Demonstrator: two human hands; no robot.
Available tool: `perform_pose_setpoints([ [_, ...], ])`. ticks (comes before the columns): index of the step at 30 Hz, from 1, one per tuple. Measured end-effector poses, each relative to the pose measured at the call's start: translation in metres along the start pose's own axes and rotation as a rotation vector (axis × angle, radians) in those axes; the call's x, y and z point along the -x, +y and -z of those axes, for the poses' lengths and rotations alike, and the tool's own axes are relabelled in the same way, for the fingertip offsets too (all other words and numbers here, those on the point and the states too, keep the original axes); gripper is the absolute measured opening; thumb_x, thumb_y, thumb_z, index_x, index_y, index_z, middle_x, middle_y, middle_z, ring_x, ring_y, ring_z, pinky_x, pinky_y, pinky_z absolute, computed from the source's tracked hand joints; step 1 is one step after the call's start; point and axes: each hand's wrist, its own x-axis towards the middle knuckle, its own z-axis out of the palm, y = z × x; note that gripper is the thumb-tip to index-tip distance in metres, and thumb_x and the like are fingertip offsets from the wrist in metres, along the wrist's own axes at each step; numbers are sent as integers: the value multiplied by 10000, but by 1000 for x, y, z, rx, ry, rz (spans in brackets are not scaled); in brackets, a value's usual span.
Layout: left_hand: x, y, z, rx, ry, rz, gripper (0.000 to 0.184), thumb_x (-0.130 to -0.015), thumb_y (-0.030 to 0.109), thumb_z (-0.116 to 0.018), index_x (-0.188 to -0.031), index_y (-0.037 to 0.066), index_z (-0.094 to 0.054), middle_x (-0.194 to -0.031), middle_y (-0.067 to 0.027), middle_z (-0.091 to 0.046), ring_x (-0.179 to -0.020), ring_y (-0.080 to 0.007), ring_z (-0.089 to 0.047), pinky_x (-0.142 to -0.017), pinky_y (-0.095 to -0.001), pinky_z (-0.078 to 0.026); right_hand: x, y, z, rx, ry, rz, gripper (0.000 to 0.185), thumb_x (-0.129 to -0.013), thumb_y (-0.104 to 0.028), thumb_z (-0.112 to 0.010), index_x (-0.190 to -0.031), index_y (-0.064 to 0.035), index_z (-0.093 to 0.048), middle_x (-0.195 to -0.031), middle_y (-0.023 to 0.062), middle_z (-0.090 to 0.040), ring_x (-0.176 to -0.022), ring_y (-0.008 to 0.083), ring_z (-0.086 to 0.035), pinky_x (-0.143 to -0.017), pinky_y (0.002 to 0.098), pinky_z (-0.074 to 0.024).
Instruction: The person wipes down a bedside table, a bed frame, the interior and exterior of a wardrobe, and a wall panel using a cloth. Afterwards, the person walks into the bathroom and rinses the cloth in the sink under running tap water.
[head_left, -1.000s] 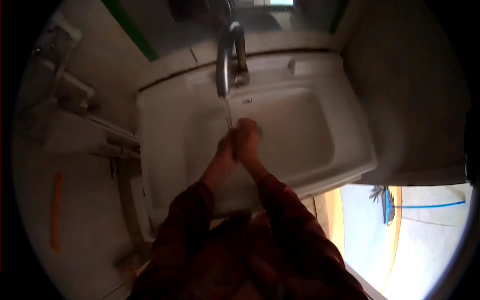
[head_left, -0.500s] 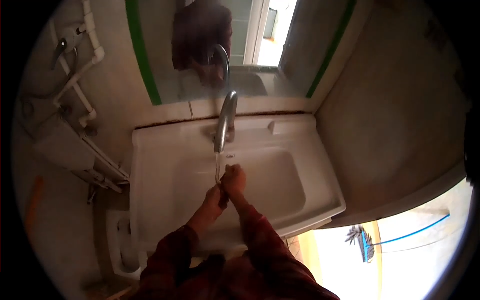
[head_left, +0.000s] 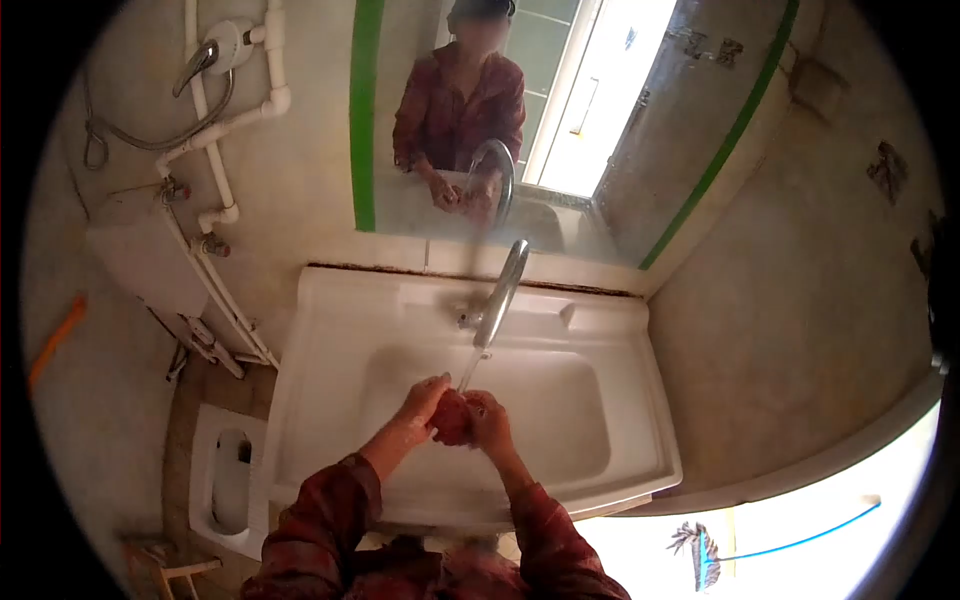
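Both my hands are over the basin of a white sink (head_left: 290, 400), around a round red object (head_left: 453, 418) under the faucet. My left hand (head_left: 422, 405) grips its left side. On its right side my right hand (head_left: 488, 420) has its fingers bent around it. A thin stream of water (head_left: 468, 370) falls from the curved metal faucet (head_left: 502, 295) onto the object. What exactly the red object is, I cannot make out.
A mirror (head_left: 430, 215) with green edges hangs behind the sink and reflects a person. White pipes (head_left: 225, 180) and a shower valve (head_left: 232, 45) are on the left wall. A squat toilet (head_left: 228, 480) lies lower left. A blue-handled mop (head_left: 705, 555) is lower right.
The view has tilted up, showing more mirror. My hands were pressed together under the water; now they are a little apart, with the red object visible between them.
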Motion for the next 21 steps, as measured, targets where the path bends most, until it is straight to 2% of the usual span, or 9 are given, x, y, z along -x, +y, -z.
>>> perform_pose_setpoints([
  [2, -5, 15, 2, -6, -52, -55, 252, -916, 353, -631, -949, 113, -562, -845, -9, -583, -709, -141, -571, -619, -314, -506, 10, -53, 20, -884, -296, -275, 261, -944, -216, -589, -1101, -8, -589, -1087, 75, -613, -1012, 193, -579, -883, 368, -479],
  [4, -6, 20, 7, -17, -101, -114, 249, -898, 330, -663, -954, 110, -559, -851, -8, -575, -723, -142, -574, -632, -316, -511, 16, -77, 27, -890, -292, -220, 242, -921, -187, -606, -1077, -3, -604, -995, 41, -620, -911, 156, -584, -807, 327, -483],
  [7, -11, 26, 18, -451, -318, -329, 324, -825, 236, -745, -1040, 74, -564, -890, -14, -568, -757, -130, -573, -604, -302, -512, 13, -71, 32, -817, -316, -226, 190, -878, -116, -628, -1027, 0, -609, -883, 26, -629, -795, 134, -593, -719, 286, -488],
  [13, 23, 56, 19, -802, -517, 95, 579, -826, 261, -745, -1304, 58, -488, -1043, -42, -609, -831, -107, -560, -665, -269, -474, -13, -51, 45, -890, -405, -502, 155, -800, -32, -662, -831, -54, -511, -770, 62, -584, -706, 174, -586, -576, 295, -475],
  [16, -10, 5, 43, -459, -290, -318, 633, -837, 265, -729, -1364, 99, -419, -1062, -40, -592, -863, -131, -565, -681, -303, -491, -21, -41, 34, -885, -97, -279, 186, -804, -33, -653, -884, -57, -487, -813, 59, -574, -699, 153, -567, -561, 292, -465],
  [17, -23, -2, 48, -454, -284, -311, 633, -837, 265, -729, -1364, 99, -419, -1062, -40, -592, -863, -131, -565, -681, -303, -491, -20, -47, 32, -884, -103, -288, 186, -804, -33, -653, -884, -57, -487, -813, 59, -574, -699, 153, -567, -561, 292, -465],
  [19, -30, -18, 59, -231, 17, -133, 658, -855, 263, -700, -1397, 122, -355, -1064, -47, -577, -907, -162, -582, -739, -366, -517, -16, -61, 17, -758, 265, -205, 181, -812, -29, -644, -897, -52, -486, -824, 67, -573, -715, 143, -562, -579, 289, -470],
  [20, -18, -23, 46, -63, 44, 12, 777, -849, 388, -680, -1452, 97, -285, -1258, -111, -510, -967, -198, -577, -864, -440, -501, -15, -60, 4, -755, 188, -189, 179, -817, -27, -634, -927, -43, -495, -854, 73, -573, -755, 153, -566, -617, 305, -478],
  [21, -10, -37, 46, 135, -96, 116, 730, -920, 490, -563, -1463, 97, -275, -1343, -113, -443, -956, -218, -576, -843, -430, -509, -12, -56, -9, -755, 113, -180, 182, -823, -25, -624, -958, -34, -503, -885, 79, -572, -795, 164, -570, -654, 322, -486],
])
